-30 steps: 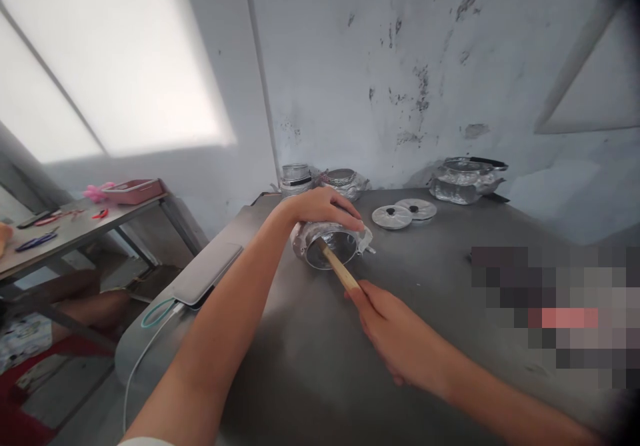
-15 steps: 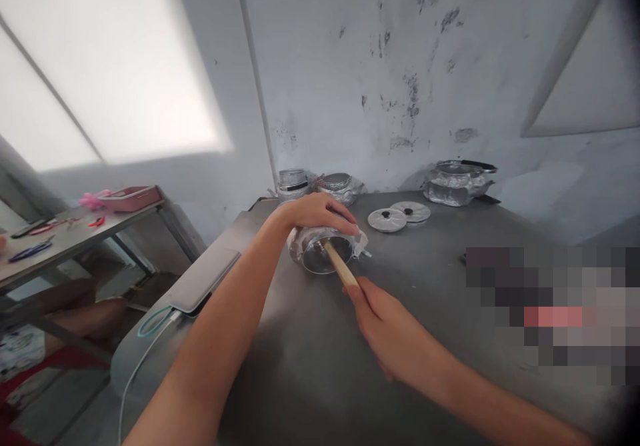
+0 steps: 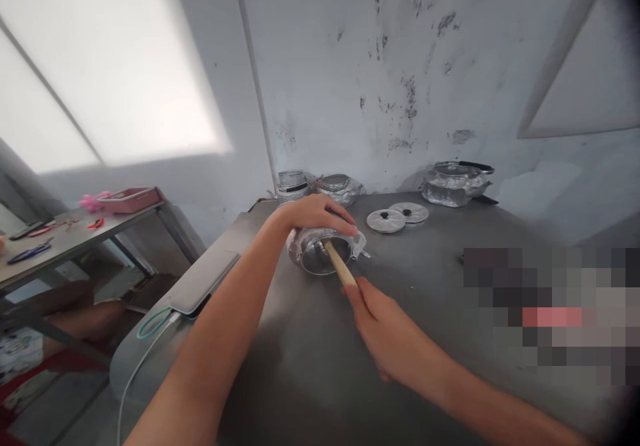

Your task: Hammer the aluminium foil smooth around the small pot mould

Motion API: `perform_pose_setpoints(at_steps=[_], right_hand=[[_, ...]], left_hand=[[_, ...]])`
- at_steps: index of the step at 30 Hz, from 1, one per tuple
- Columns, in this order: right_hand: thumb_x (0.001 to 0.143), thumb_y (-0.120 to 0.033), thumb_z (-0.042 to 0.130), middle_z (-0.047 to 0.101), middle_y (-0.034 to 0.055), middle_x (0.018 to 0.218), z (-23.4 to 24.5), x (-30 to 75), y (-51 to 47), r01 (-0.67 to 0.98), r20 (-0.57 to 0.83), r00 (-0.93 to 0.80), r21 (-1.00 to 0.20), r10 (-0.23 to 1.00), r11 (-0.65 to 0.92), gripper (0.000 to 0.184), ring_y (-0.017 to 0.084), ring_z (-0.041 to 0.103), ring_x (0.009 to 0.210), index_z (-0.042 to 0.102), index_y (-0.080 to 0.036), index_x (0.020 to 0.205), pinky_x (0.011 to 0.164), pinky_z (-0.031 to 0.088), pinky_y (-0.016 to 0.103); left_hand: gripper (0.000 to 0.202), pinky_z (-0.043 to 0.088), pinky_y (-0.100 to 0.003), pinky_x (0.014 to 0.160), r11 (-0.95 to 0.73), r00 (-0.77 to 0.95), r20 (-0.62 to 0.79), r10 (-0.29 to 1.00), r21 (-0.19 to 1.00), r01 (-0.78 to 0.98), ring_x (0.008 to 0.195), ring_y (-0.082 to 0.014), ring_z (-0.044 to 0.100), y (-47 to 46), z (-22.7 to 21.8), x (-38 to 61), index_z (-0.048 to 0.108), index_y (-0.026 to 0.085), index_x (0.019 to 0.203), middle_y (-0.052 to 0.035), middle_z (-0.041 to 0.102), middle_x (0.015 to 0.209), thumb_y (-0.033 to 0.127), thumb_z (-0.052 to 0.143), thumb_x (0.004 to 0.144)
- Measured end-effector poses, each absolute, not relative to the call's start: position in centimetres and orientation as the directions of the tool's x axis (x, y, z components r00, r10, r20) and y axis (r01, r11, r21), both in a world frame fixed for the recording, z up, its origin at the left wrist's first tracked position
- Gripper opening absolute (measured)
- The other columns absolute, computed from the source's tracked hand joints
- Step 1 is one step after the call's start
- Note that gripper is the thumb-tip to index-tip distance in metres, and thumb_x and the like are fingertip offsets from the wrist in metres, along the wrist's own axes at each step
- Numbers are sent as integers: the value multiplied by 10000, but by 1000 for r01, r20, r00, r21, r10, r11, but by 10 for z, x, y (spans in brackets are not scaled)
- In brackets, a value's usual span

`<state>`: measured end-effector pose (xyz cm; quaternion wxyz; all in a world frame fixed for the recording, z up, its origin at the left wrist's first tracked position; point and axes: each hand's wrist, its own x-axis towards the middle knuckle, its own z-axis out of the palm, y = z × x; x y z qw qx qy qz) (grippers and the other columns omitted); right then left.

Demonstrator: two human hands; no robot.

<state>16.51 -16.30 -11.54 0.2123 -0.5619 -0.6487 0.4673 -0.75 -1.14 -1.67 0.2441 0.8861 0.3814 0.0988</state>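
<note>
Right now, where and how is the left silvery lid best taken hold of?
Likely by its black knob, pinched from above: the lid lies roughly flat with the knob standing up, while its edge overlaps the other lid.

Count: 1 left hand [image 3: 325, 214], 1 right hand [image 3: 383, 326] and 1 wooden handle [image 3: 341, 266] are showing; 1 tipped pot [image 3: 296, 247] is lying; 3 wall-side pots [image 3: 446, 193] are standing; 2 lids [image 3: 387, 225] and 1 pink basket [image 3: 132, 201] are also showing.
</note>
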Motion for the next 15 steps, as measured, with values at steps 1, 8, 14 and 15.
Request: perform_pose_setpoints(at_steps=[1, 8, 14, 15], right_hand=[[1018, -493, 218, 469, -41, 672, -117, 164, -163, 544, -262, -293, -837, 920, -65, 379, 98, 460, 361, 482, -223, 1054, 269, 421, 228], [1024, -455, 209, 454, -51, 624, -117, 166, -162, 556, -274, -325, -829, 905, -51, 375, 83, 437, 326, 487, -205, 993, 265, 396, 207], [1016, -495, 220, 481, -33, 711, -118, 163, -164, 519, -246, -304, -853, 920, -57, 373, 85, 455, 359, 470, -218, 1016, 258, 415, 219], [1015, -490, 229, 492, -27, 721, -119, 162, -164, 533, -264, -325, -845, 908, -55, 366, 88, 463, 359, 471, -216, 1012, 258, 420, 223]], left_hand=[[426, 448, -311, 963, -591, 690, -11, 723, 508, 627, 1114, -246, 622, -11, -17, -7, 753, 338, 1098, 36, 709, 1164, 614, 719, 776], [414, 455, -308, 925, -619, 704, 15, 710, 488, 615, 1098, -259, 627, -10, -17, -7, 763, 326, 1078, 26, 717, 1143, 602, 716, 774], [425, 451, -315, 946, -605, 697, 7, 717, 504, 617, 1092, -251, 632, -11, -17, -7, 759, 330, 1087, 30, 715, 1148, 613, 710, 774], [421, 449, -318, 951, -605, 700, 6, 715, 507, 614, 1096, -252, 630, -11, -17, -7, 759, 331, 1085, 31, 713, 1154, 613, 709, 776]])
